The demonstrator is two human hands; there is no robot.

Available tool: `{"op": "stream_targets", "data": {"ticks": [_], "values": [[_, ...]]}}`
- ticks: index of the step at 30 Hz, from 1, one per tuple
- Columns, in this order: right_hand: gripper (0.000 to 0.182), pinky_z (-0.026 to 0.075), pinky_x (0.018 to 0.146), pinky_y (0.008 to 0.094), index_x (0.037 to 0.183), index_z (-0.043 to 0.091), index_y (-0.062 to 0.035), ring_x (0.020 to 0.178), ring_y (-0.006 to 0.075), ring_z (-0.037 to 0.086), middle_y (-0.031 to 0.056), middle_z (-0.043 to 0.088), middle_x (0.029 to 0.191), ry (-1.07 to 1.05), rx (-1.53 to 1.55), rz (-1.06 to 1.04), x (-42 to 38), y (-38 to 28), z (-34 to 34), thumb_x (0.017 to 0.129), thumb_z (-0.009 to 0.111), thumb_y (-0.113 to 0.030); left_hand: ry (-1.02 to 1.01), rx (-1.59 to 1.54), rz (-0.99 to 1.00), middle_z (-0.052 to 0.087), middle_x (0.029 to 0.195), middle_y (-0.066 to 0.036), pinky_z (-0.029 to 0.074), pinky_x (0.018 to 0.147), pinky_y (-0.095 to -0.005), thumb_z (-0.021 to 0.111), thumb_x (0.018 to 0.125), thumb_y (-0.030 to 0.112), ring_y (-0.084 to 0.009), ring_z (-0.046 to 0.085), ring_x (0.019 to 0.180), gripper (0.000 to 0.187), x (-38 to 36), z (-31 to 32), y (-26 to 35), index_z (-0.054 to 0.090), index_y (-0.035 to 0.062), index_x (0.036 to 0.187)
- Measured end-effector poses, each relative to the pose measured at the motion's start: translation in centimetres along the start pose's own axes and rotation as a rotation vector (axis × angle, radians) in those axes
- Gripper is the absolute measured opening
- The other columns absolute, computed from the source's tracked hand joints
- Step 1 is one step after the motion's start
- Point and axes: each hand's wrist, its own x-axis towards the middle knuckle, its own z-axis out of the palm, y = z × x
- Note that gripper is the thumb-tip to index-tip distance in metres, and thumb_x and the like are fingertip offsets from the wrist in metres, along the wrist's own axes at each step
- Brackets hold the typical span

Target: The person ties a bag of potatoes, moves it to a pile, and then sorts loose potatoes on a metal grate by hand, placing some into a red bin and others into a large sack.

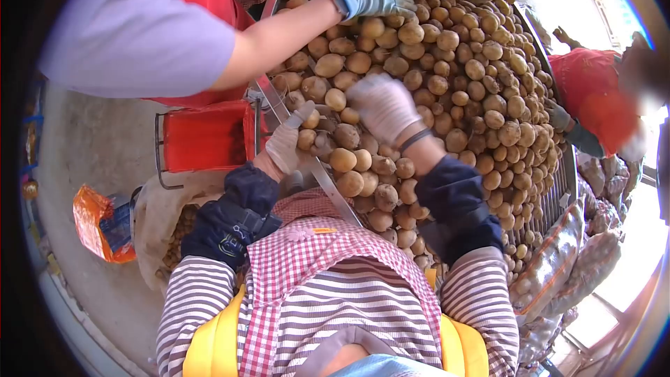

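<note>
many potatoes (343,160) mid-frame lie beside the left hand (283,144), fingers apart; the right hand (385,108) blurs, fingers' state unclear.

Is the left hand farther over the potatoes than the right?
No, the left hand is at the metal rim, the right hand over the potatoes.

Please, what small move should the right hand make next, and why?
Perhaps the right hand should draw a potato toward the left hand: it is over the pile, the left is by the metal edge, and potatoes lie between them.
</note>
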Motion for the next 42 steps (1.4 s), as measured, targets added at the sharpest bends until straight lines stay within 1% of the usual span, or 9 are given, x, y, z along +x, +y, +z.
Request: {"op": "stream_targets", "data": {"ticks": [9,11,14,22,25,29,32,36,42], "values": [[0.018,0.049,0.087,0.0417,0.103,0.075,-0.0264,0.107,0.0284,0.062,0.0082,0.062,0.109,-0.336,-0.114,0.265,-0.8,-4.7,3.0,0.09,0.063,-0.023,0.021,-0.203,-0.047,0.071,0.101,-0.012,0.061,0.064,-0.0314,0.064,0.1,0.048,-0.0209,0.069,0.08,0.046,-1.3,1.0,-0.1,0.064,0.0054,0.117],[0.018,0.048,0.087,0.043,0.103,0.073,-0.0267,0.107,0.0295,0.062,0.0086,0.064,0.105,-0.278,-0.148,0.172,-1.0,-4.3,3.1,0.091,0.062,-0.023,-0.149,-0.286,-0.081,0.07,0.114,-0.017,0.062,0.086,-0.0439,0.061,0.101,0.048,-0.0294,0.07,0.103,0.047,-1.2,-0.7,-1.0,0.065,0.0039,0.116],[0.017,0.046,0.092,0.0444,0.105,0.071,-0.0229,0.106,0.0255,0.065,0.0048,0.068,0.104,-0.226,-0.081,0.049,-2.7,-3.8,3.2,0.092,0.06,-0.021,-0.21,-0.409,-0.012,0.054,0.147,-0.021,0.038,0.116,-0.0627,0.055,0.101,0.054,-0.0421,0.044,0.142,0.062,-1.9,-0.3,-1.9,0.058,0.0002,0.132],[0.044,0.051,0.088,0.0498,0.115,0.065,-0.016,0.104,0.0363,0.064,0.0134,0.064,0.116,0.165,0.6,0.182,-5.0,-3.9,-1.8,0.074,0.08,-0.017,-0.206,-0.397,0.015,0.053,0.147,-0.02,0.038,0.112,-0.0698,0.054,0.101,0.055,-0.0442,0.049,0.137,0.057,-2.0,1.8,-2.3,0.057,0.0073,0.133],[0.051,0.051,0.091,0.0471,0.12,0.064,-0.0176,0.107,0.036,0.063,0.0131,0.063,0.122,0.344,0.486,0.089,-6.4,-1.0,-4.9,0.072,0.082,-0.019,-0.244,-0.378,-0.031,0.053,0.146,-0.019,0.044,0.107,-0.0699,0.05,0.102,0.057,-0.0423,0.051,0.136,0.058,-1.6,2.9,-2.7,0.055,0.0113,0.138],[0.041,0.051,0.093,0.0476,0.12,0.067,-0.0194,0.11,0.0377,0.06,0.0121,0.062,0.125,0.238,-0.202,0.465,-10.5,7.6,-5.6,0.08,0.074,-0.016,-0.228,-0.382,-0.102,0.056,0.14,-0.018,0.057,0.096,-0.0637,0.05,0.102,0.06,-0.04,0.058,0.128,0.058,-0.7,1.9,-3.1,0.058,0.0114,0.134],[0.036,0.054,0.087,0.0474,0.118,0.066,-0.0195,0.105,0.0369,0.062,0.0127,0.06,0.121,-0.003,-0.399,0.4,-11.5,9.9,-4.7,0.083,0.069,-0.015,-0.185,-0.355,-0.105,0.06,0.134,-0.017,0.061,0.09,-0.0571,0.053,0.101,0.057,-0.0375,0.062,0.121,0.054,-0.8,2.5,-2.8,0.059,0.0127,0.132],[0.023,0.06,0.072,0.0432,0.112,0.063,-0.0166,0.097,0.0355,0.066,0.0158,0.055,0.116,-0.024,-0.394,0.439,-8.9,11.2,-4.0,0.09,0.063,-0.013,-0.216,-0.375,-0.167,0.06,0.135,-0.019,0.062,0.089,-0.053,0.055,0.101,0.056,-0.0364,0.064,0.116,0.054,-0.6,2.8,-2.8,0.059,0.0132,0.133],[0.023,0.061,0.079,0.0481,0.115,0.062,-0.0135,0.1,0.0414,0.067,0.0192,0.055,0.118,-0.082,-0.268,0.674,-7.8,8.8,-4.0,0.093,0.06,-0.009,-0.313,-0.363,-0.19,0.056,0.141,-0.019,0.061,0.092,-0.053,0.051,0.101,0.061,-0.0378,0.063,0.119,0.062,-0.9,2.9,-3.2,0.055,0.0127,0.139]]}}
